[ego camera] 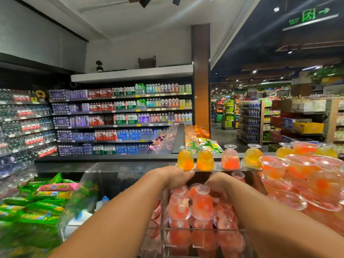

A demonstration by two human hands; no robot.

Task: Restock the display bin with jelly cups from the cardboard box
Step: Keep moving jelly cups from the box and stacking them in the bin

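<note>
Clear acrylic display bin (259, 185) held red jelly cups (202, 205) stacked upside down, probably so they nest. Left hand (179, 176) curled over the bin's far-left edge w/ fingers under an orange cup (185, 158) on the back ledge, likely steadying it. Right hand (216, 185) dipped among cups near the back edge; grip hidden, can't tell. Cardboard box not in view.

Both hands reach into the clear display bin (260, 185) at lower centre: the left hand (176, 176) curls over its far rim, while the right hand (216, 184) digs among pink jelly cups (202, 203). Orange jelly cups (204, 159) stand along the ledge behind.
</note>
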